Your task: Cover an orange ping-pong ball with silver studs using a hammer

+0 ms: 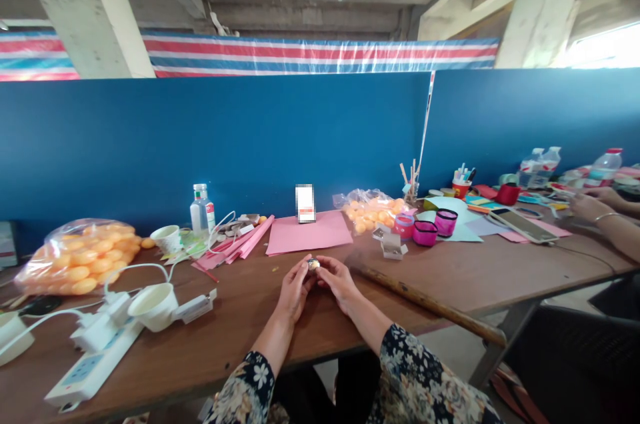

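Observation:
Both hands meet above the brown table (240,317), close to its front edge. Between their fingertips is a small shiny roundish object (313,264), silvery with a dark part; its kind is too small to make out. My left hand (294,289) pinches it from the left, fingers curled. From the other side my right hand (339,282) grips it with thumb and fingers. Just beyond them lie pink paper sheets (310,237), with a phone (305,204) standing upright at their back edge.
At left are a bag of orange balls (85,257), a power strip (95,364) with chargers, and a paper cup (154,307). A wooden stick (435,304) lies to the right and overhangs the edge. Small open boxes (393,245) sit near it. A co-worker's hands (595,204) are far right.

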Tool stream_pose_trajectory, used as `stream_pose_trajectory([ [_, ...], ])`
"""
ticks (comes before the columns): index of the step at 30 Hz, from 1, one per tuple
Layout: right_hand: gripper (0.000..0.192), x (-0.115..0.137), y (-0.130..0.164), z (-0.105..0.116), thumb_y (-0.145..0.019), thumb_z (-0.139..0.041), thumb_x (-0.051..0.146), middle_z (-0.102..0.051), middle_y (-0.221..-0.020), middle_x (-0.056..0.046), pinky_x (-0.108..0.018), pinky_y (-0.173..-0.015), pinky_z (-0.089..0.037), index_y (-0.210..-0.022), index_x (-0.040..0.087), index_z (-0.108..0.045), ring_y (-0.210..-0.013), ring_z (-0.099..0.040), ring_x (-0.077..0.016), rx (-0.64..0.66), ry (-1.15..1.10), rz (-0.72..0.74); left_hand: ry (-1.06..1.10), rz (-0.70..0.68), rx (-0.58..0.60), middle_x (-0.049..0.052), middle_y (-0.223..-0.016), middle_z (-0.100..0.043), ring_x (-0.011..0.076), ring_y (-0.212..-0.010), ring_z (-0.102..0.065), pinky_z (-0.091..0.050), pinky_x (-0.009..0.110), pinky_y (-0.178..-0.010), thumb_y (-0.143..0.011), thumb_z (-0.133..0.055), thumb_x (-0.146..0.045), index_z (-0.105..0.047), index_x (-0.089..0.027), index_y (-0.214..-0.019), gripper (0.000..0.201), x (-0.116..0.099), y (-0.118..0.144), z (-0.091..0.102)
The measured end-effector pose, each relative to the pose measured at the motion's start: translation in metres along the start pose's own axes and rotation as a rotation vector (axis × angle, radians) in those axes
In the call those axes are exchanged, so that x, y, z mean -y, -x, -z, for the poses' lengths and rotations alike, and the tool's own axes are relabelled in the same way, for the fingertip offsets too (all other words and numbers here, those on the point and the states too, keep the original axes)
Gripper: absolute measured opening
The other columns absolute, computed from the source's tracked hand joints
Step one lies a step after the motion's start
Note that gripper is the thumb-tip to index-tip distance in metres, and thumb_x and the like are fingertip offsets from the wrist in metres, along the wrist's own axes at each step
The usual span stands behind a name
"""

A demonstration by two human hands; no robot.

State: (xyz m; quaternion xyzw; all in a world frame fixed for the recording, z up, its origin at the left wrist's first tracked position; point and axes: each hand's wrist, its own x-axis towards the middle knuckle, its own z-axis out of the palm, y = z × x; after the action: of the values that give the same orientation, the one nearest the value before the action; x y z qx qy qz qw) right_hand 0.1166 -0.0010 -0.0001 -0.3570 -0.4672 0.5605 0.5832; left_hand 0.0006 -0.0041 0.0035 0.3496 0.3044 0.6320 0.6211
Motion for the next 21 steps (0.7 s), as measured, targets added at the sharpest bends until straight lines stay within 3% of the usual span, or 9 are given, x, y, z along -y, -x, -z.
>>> stream_pose_trajectory([
  [7, 0.035, -0.0023, -0.0012, -0.0005, -0.062, -0.068, 0.033, -0.062, -0.088, -0.004, -0.021, -0.057, -0.047, -0.091, 0.016, -0.059, -0.071, -0.057, -0.0116, -0.028, -0.003, 0.009, -0.004, 0.008, -0.017, 0.007, -0.084, -0.068, 0.0152, -0.076, -0.062, -0.049, 0.031, -0.073, -0.064, -0.068, -0.023, -0.061, -0.014, -0.099, 0.037, -0.0007, 0.0007, -0.0013],
  [11, 0.038, 0.0005, 0.0010, -0.0028, -0.064, -0.066, 0.033, -0.061, -0.090, -0.003, -0.020, -0.055, -0.047, -0.098, 0.018, -0.057, -0.065, -0.057, -0.0093, -0.016, -0.013, 0.004, 0.007, -0.052, -0.042, 0.001, -0.079, -0.067, 0.0127, -0.072, -0.062, -0.050, 0.028, -0.069, -0.067, -0.066, -0.026, -0.059, -0.018, -0.094, 0.029, -0.0003, 0.0014, -0.0010],
  [14, 0.038, 0.0032, 0.0025, -0.0037, -0.065, -0.065, 0.032, -0.061, -0.088, -0.002, -0.020, -0.054, -0.047, -0.100, 0.019, -0.056, -0.062, -0.057, -0.0084, -0.006, -0.013, -0.003, 0.009, -0.067, -0.034, 0.003, -0.080, -0.067, 0.0136, -0.074, -0.062, -0.049, 0.028, -0.069, -0.069, -0.064, -0.030, -0.060, -0.016, -0.089, 0.024, -0.0006, 0.0020, -0.0014],
  [21, 0.037, 0.0032, 0.0016, -0.0038, -0.062, -0.068, 0.033, -0.058, -0.089, -0.002, -0.019, -0.050, -0.047, -0.091, 0.018, -0.052, -0.064, -0.056, -0.0094, -0.032, 0.004, 0.020, -0.012, -0.025, -0.021, 0.008, -0.093, -0.066, 0.0156, -0.077, -0.062, -0.049, 0.030, -0.072, -0.061, -0.071, -0.025, -0.060, -0.014, -0.100, 0.041, -0.0019, 0.0013, -0.0043],
])
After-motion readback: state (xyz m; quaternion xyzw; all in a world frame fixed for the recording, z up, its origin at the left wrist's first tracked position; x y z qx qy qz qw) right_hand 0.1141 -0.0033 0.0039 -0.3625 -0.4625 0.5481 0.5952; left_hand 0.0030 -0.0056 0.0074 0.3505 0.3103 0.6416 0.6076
